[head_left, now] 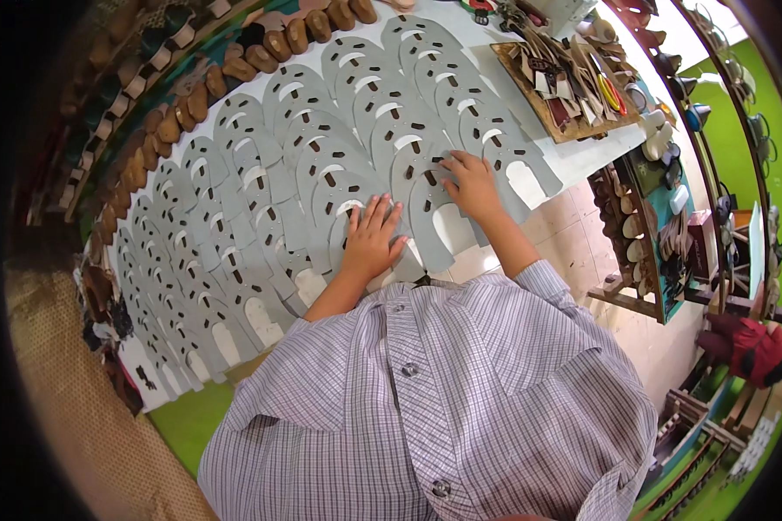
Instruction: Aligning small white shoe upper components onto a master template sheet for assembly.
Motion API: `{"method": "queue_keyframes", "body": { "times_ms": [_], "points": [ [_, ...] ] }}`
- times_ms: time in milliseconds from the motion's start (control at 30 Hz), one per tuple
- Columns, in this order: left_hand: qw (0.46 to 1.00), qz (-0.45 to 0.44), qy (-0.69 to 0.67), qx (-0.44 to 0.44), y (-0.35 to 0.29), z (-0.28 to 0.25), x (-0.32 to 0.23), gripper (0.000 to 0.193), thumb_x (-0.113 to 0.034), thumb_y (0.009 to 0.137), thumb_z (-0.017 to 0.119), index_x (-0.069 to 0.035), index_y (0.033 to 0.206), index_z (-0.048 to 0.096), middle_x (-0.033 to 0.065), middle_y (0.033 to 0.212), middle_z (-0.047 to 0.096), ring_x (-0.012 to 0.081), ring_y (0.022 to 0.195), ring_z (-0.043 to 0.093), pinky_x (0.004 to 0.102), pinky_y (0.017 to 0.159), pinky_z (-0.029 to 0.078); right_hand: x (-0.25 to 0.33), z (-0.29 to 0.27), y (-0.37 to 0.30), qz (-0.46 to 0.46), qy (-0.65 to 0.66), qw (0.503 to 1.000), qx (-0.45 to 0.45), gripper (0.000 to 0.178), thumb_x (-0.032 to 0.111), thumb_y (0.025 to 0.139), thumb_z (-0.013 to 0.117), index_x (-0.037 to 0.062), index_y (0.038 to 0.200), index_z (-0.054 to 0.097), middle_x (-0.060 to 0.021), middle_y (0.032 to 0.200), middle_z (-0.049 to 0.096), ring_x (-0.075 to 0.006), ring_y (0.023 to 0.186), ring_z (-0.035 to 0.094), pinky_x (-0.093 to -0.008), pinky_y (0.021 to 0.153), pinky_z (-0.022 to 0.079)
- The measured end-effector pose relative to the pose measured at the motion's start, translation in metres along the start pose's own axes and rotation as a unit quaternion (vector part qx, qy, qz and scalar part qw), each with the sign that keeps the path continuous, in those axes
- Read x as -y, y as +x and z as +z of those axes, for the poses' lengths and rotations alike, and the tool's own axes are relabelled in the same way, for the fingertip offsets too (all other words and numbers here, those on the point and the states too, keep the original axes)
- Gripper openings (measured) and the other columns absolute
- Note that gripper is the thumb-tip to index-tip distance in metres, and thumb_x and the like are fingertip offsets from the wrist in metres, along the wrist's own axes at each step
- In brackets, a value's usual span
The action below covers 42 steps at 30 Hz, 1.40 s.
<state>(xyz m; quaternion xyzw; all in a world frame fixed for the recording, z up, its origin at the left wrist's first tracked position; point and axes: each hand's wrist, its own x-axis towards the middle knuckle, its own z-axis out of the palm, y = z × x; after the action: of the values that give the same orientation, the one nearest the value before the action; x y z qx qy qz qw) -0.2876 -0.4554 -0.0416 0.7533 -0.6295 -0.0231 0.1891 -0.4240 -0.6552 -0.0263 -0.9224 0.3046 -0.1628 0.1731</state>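
Grey U-shaped shoe-upper pieces [432,250] lie in overlapping rows across a white table [582,161]. Small dark brown strips [430,178] sit on their curved tops and sides. My left hand [374,241] rests flat on the front edge of the rows, fingers spread, with nothing visible in it. To its right, my right hand [472,185] lies palm down on the nearest pieces. Its fingers are slightly bent and its thumb is apart from them. The fingertips touch the grey surface beside a brown strip, and no held thing shows.
At the table's far right, a wooden board [573,130] carries leather scraps and yellow-handled scissors [611,92]. Brown shoe lasts [195,102] line the far left edge. A shoe rack [639,234] stands to the right. Farther off is a person in red [752,352].
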Motion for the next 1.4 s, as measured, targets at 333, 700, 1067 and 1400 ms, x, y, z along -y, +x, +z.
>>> {"method": "queue_keyframes", "body": {
  "times_ms": [333,700,1067,1400],
  "points": [
    [1.000,-0.011,-0.021,0.014,0.001,-0.002,-0.001,0.061,-0.036,0.077,0.059,-0.014,0.132,0.043,0.0115,0.138,0.037,0.0275,0.130,0.030,0.0513,0.105,0.018,-0.050,-0.002,-0.009,0.131,-0.130,0.980,-0.071,0.054,0.039,0.086,0.052,0.0146,0.133,0.040,-0.0148,0.141,0.031,-0.0338,0.129,0.030,-0.0570,0.102,0.022],
    [1.000,-0.015,-0.022,0.017,0.001,-0.005,-0.001,0.060,-0.036,0.078,0.059,-0.013,0.131,0.043,0.0117,0.138,0.036,0.0273,0.130,0.029,0.0513,0.105,0.018,-0.055,0.004,-0.007,0.164,-0.173,0.970,-0.043,0.058,0.049,0.088,0.041,0.0155,0.136,0.036,-0.0148,0.143,0.029,-0.0330,0.133,0.024,-0.0553,0.105,0.016],
    [0.999,-0.038,-0.027,0.020,0.000,-0.005,-0.002,0.060,-0.038,0.079,0.057,-0.014,0.132,0.042,0.0110,0.140,0.034,0.0270,0.131,0.028,0.0506,0.106,0.016,-0.054,-0.006,-0.002,0.151,-0.168,0.974,-0.027,0.059,0.050,0.087,0.043,0.0149,0.133,0.039,-0.0138,0.141,0.032,-0.0312,0.131,0.028,-0.0560,0.104,0.018],
    [0.984,-0.073,-0.162,-0.027,-0.034,-0.032,0.025,0.046,-0.026,0.081,0.060,-0.009,0.123,0.051,0.0169,0.133,0.039,0.0359,0.129,0.030,0.0484,0.105,0.024,0.010,-0.004,-0.004,0.062,-0.117,0.991,0.008,0.052,0.033,0.080,0.060,0.0136,0.127,0.047,-0.0127,0.136,0.039,-0.0302,0.127,0.033,-0.0597,0.101,0.019]
  ]
}}
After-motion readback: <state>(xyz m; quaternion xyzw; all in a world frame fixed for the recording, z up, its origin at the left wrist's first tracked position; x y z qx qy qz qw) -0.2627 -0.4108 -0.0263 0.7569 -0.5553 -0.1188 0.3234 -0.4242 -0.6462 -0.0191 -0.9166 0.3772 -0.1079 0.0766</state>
